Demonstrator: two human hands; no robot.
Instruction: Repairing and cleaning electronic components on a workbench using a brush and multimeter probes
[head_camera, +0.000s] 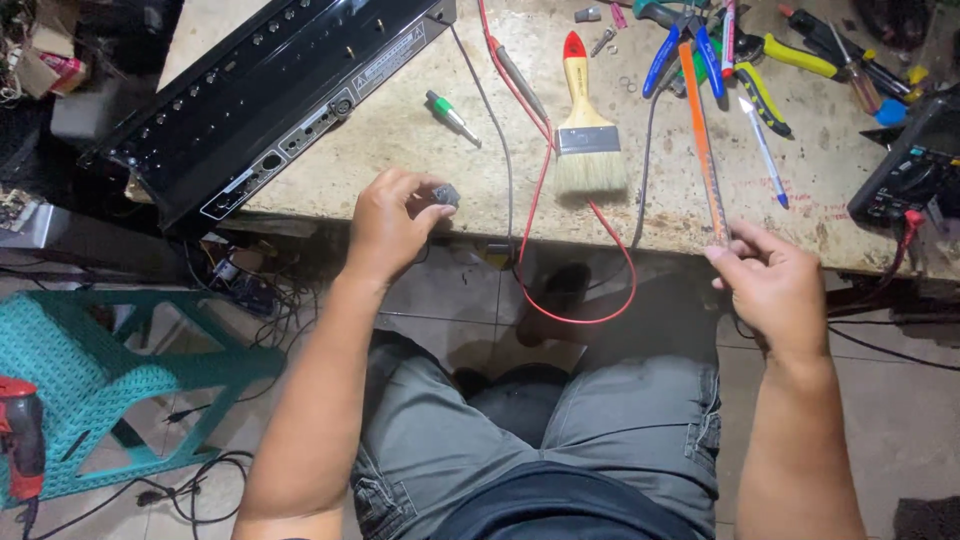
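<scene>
My left hand (392, 222) pinches a small grey knob-like part (445, 194) at the front edge of the workbench (420, 140). Over on the other side, my right hand (770, 285) grips the lower end of a long orange screwdriver (702, 140), whose shaft points away from me over the bench. A black audio unit (270, 90) lies tilted at the bench's left end, its connector panel facing me. A paintbrush (585, 130) with a red-tipped wooden handle rests between my hands.
Red and dark test leads (560, 300) loop off the bench edge. Pliers, cutters and pens (740, 60) lie at the back right, next to a multimeter (915, 165). A small green-handled tool (450, 115) lies mid-bench. A teal plastic stool (110, 380) and red drill (20, 430) stand left.
</scene>
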